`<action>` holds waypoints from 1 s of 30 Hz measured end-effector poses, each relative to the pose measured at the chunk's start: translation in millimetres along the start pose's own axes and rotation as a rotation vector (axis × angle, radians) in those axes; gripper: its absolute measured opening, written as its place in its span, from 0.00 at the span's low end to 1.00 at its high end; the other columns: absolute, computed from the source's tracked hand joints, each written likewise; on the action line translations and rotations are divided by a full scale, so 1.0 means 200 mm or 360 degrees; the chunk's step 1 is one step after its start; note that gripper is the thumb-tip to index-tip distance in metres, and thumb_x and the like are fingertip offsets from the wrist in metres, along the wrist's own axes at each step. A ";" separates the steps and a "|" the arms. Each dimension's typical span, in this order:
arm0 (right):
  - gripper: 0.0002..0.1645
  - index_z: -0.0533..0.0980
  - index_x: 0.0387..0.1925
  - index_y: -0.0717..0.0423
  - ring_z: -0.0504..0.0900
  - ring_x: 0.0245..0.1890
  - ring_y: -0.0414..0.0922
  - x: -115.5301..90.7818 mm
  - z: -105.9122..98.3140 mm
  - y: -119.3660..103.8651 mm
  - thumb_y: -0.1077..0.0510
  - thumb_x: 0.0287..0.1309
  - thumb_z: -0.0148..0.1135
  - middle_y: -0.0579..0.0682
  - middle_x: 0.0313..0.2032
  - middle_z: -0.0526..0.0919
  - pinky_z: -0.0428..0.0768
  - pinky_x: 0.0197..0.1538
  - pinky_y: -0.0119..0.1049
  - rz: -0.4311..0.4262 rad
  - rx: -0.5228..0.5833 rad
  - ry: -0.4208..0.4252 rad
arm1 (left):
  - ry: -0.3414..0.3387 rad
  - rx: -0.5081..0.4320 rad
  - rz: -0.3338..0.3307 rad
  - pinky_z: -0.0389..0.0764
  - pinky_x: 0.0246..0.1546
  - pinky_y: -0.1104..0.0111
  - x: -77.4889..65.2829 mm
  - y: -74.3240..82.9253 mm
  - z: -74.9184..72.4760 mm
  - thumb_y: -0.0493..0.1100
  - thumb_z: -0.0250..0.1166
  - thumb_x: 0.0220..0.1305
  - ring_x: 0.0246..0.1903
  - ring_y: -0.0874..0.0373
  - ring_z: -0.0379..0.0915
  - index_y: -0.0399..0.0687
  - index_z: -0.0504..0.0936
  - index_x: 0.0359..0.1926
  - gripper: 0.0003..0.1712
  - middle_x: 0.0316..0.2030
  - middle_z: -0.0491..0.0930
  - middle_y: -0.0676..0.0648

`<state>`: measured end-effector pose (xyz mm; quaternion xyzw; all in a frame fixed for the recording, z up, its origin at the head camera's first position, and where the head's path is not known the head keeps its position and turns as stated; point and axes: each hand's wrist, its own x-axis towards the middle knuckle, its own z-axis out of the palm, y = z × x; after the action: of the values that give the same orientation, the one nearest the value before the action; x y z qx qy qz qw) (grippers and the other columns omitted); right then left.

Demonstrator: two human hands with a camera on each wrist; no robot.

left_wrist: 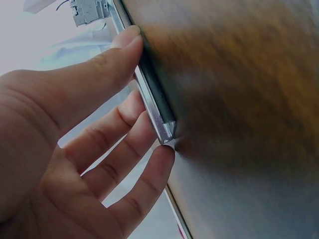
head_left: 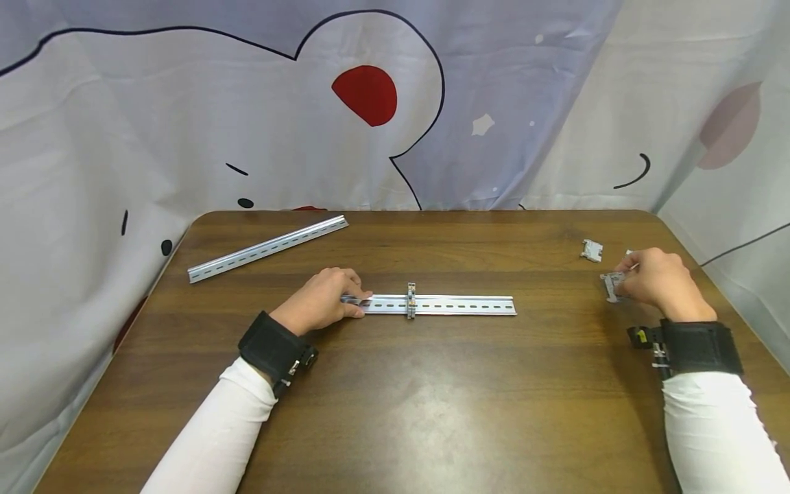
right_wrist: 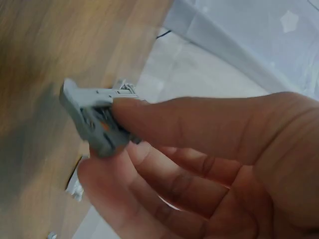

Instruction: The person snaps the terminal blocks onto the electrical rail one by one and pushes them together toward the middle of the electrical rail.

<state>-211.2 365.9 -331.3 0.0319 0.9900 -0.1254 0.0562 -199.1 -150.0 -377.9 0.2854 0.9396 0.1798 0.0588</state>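
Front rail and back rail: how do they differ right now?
The front rail lies nearly straight across the table, while the back rail slants, its right end farther away. The left hand grips the front rail; no hand touches the back rail. The front rail bears a small block; the back rail bears none. Both are silvery, with a row of slots.

Head looks forward and down over the table [head_left: 395,398]; left wrist, close, skims its top along the gripped rail [head_left: 465,309], which head shares; right wrist, close, looks across its right side.
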 end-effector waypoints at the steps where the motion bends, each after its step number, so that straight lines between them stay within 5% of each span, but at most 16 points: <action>1: 0.21 0.81 0.43 0.69 0.80 0.35 0.65 0.00 0.00 -0.01 0.59 0.46 0.68 0.68 0.35 0.86 0.72 0.24 0.41 -0.0023 0.0010 -0.0003 | 0.0000 0.0004 0.0002 0.78 0.51 0.55 0.00 0.00 0.00 0.44 0.74 0.56 0.49 0.46 0.78 0.46 0.87 0.51 0.21 0.49 0.83 0.42; 6: 0.24 0.81 0.42 0.70 0.84 0.28 0.54 0.00 0.00 -0.10 0.57 0.46 0.72 0.61 0.28 0.88 0.72 0.24 0.36 -0.0090 0.0073 -0.0034 | 0.0000 0.0004 -0.0002 0.78 0.50 0.55 0.00 0.00 0.00 0.44 0.74 0.56 0.49 0.46 0.79 0.45 0.87 0.51 0.20 0.49 0.83 0.42; 12: 0.23 0.80 0.42 0.69 0.86 0.21 0.42 -0.03 0.00 -0.20 0.57 0.46 0.73 0.54 0.25 0.90 0.77 0.34 0.44 -0.0168 0.0077 -0.0067 | -0.0007 0.0009 -0.0012 0.78 0.51 0.54 0.00 0.00 0.00 0.44 0.74 0.56 0.50 0.45 0.78 0.46 0.87 0.51 0.20 0.49 0.83 0.41; 19: 0.23 0.79 0.44 0.69 0.87 0.18 0.42 -0.07 0.01 -0.30 0.59 0.48 0.72 0.54 0.24 0.90 0.76 0.46 0.59 -0.0273 0.0065 -0.0097 | 0.0019 0.0030 0.0024 0.78 0.51 0.53 0.00 0.00 0.00 0.44 0.74 0.55 0.49 0.43 0.79 0.44 0.88 0.48 0.19 0.49 0.83 0.40; 30: 0.21 0.83 0.43 0.71 0.85 0.15 0.39 -0.09 0.14 -0.48 0.61 0.48 0.72 0.49 0.17 0.89 0.80 0.45 0.56 -0.0528 0.0036 -0.0082 | -0.0017 -0.0125 0.0002 0.79 0.48 0.59 0.01 -0.04 0.02 0.45 0.75 0.54 0.48 0.49 0.78 0.49 0.86 0.52 0.23 0.49 0.84 0.44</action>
<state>-198.0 265.1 -332.1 -0.1346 0.9784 -0.1449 0.0598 -203.6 -153.1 -384.1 0.2846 0.9312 0.2151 0.0748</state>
